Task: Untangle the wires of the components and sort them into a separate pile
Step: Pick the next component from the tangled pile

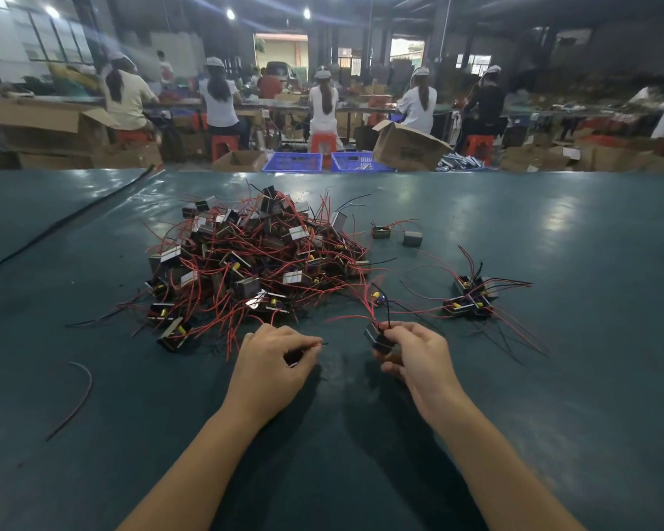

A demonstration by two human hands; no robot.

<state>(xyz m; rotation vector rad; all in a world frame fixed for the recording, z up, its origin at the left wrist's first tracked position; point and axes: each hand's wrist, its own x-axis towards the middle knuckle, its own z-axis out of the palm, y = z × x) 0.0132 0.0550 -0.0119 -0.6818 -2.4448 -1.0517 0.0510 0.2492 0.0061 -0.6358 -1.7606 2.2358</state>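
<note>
A big tangled heap of small boxy components (254,258) with red and black wires lies on the dark green table (552,377), ahead and to the left. A small sorted pile (472,298) sits to the right. My right hand (418,358) grips one dark component (378,339) just above the table, and its red and black wires rise toward the heap. My left hand (273,362) is curled, pinching a thin wire end between thumb and fingers near the heap's front edge.
Two loose components (395,233) lie behind the heap on the right. A stray red wire (79,396) lies at the left. A black strip (66,220) crosses the table's far left. Beyond the far edge are blue crates (292,162), cardboard boxes and seated workers.
</note>
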